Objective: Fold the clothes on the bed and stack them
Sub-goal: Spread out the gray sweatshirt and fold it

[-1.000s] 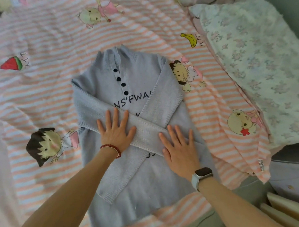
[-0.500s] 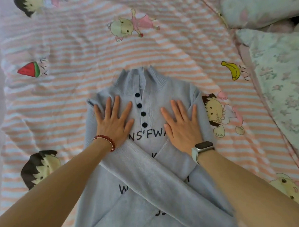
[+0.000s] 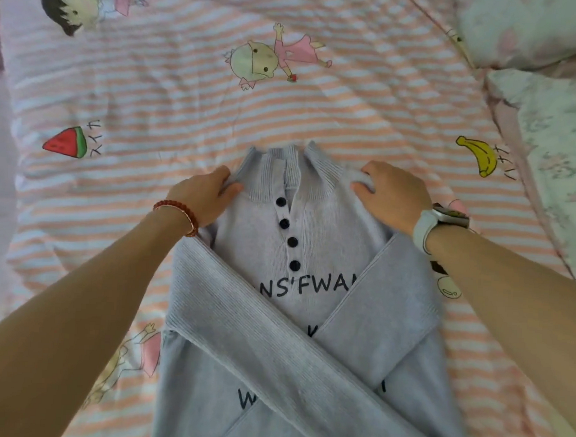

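Both hands pinch my grey sweater (image 3: pixel 297 284): left hand (image 3: pixel 203 196) and right hand (image 3: pixel 391 196) curl round its shoulders mid-bed, ready, I judge, to fold it.

The sweater's (image 3: pixel 295 317) hem is cut off by the bottom edge.

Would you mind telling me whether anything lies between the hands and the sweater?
Nothing visible does: the left hand and right hand already grip the grey sweater at its shoulders, beside the collar.
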Demonstrator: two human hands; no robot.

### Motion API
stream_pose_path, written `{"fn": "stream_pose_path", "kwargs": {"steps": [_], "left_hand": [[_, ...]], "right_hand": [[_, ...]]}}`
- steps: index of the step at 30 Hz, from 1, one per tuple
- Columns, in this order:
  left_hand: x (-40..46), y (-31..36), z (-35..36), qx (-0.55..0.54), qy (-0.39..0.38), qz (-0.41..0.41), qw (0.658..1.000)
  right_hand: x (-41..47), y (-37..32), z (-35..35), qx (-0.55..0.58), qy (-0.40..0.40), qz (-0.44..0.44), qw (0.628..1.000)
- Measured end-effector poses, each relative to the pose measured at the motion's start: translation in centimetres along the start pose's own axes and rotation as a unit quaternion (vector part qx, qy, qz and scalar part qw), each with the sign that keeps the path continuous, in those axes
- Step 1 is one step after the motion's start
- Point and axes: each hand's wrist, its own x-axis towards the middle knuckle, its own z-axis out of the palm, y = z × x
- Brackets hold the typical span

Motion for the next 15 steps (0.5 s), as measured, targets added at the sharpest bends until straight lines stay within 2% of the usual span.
{"fn": "stream_pose_path", "kwargs": {"steps": [4,8,12,15], "left_hand": [[-5.0,1.5,1.5,-0.041,0.163,0.039,0.985],[-11.0,2.1,2.2,-0.047,0.265,0.144,0.952],[-16.9,1.3,2.9,-0.011,0.289,0.225,0.931],[-20.7,0.9,3.8,-0.009,0.254,0.294,0.921]], "right_hand": [[-4.7,-1.0,0.2,0.000,0.125,-0.062,0.990],[-10.5,-1.2,0.4,-0.030,0.145,-0.135,0.980],[-16.3,0.1,1.1,-0.033,0.122,-0.145,0.981],[-20.0,1.0,1.4,-0.075,0.118,-0.168,0.976]]}}
